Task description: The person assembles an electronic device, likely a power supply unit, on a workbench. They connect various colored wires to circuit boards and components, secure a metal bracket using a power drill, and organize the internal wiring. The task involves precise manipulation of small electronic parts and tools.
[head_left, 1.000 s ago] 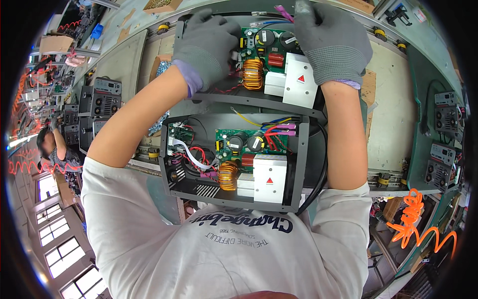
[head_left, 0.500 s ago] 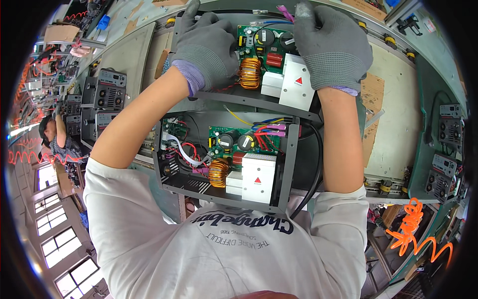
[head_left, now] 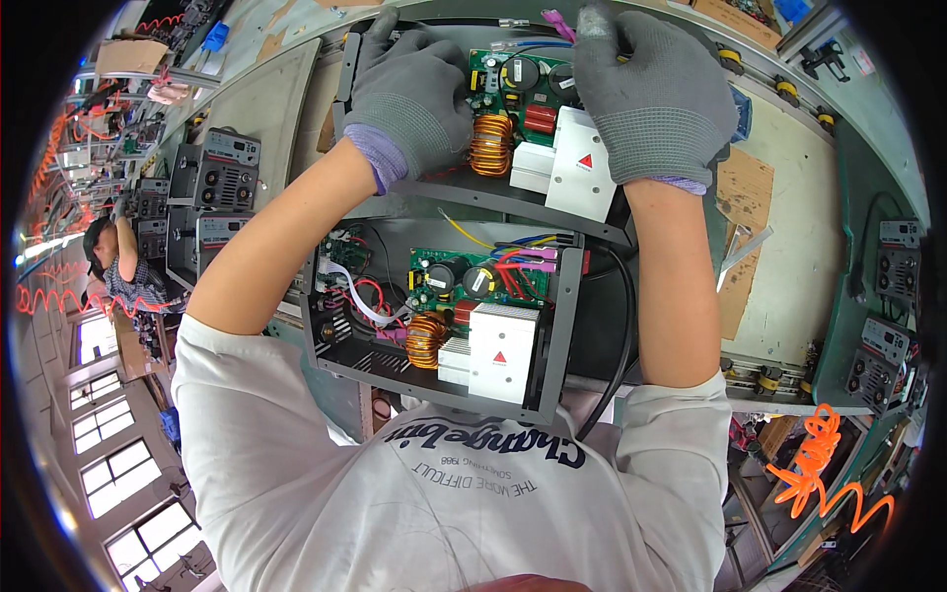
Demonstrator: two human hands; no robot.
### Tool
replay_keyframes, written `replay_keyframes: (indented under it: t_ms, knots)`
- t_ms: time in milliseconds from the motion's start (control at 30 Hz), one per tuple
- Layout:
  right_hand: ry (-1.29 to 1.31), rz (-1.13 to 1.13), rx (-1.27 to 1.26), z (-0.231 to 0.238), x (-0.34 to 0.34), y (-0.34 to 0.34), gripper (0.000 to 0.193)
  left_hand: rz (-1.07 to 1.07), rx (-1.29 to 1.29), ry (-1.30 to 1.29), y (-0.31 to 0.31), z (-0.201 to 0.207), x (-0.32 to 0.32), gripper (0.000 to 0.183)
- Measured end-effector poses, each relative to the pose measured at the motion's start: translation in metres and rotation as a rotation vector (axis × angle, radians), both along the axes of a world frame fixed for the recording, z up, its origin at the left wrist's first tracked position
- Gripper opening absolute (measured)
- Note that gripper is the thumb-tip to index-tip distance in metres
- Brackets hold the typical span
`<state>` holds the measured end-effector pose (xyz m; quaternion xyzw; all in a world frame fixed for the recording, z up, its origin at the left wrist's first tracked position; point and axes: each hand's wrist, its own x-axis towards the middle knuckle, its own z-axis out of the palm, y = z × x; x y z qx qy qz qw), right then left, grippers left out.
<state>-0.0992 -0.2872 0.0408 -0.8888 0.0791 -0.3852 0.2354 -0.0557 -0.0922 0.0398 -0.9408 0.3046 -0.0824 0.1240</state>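
Observation:
Two open dark grey metal chassis lie one behind the other. Across the far chassis [head_left: 513, 202] both my grey-gloved hands are placed. My left hand [head_left: 412, 104] closes over its left end, one finger reaching up along the end wall. My right hand [head_left: 663, 99] is curled over the right end; its fingertips are partly hidden, beside a purple wire connector [head_left: 560, 24]. Between the hands show a green circuit board [head_left: 483, 74], a copper coil [head_left: 491, 145] and a white heat sink [head_left: 584, 168]. The near chassis [head_left: 434, 380], with similar parts and a black cable [head_left: 631, 326], is untouched.
Cardboard [head_left: 742, 212] lies right of my right hand, with a roller rail [head_left: 760, 380] nearby. Finished-looking machines stand at left [head_left: 227, 178] and right [head_left: 878, 360]. An orange coiled hose [head_left: 814, 459] hangs lower right. Another person [head_left: 128, 266] works at far left.
The whole view has shifted slightly. Both hands stay at the ends of the far chassis, and my right fingers have shifted a little. A blue item now shows beside my right hand.

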Motion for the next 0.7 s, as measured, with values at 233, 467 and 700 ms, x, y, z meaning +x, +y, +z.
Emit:
replay_keyframes:
  t_ms: [233,467,700]
  knots:
    - [0.017,0.005,0.007,0.001,0.0,-0.001,0.027,0.014,0.048,0.036,-0.006,0.006,0.002,0.02]
    - [-0.018,0.017,-0.01,0.0,-0.002,-0.001,0.026,0.005,0.132,0.042,-0.016,0.01,0.0,0.019]
    - [-0.026,0.034,-0.046,0.002,-0.004,-0.001,0.026,0.104,0.201,0.063,-0.025,0.011,0.004,0.022]
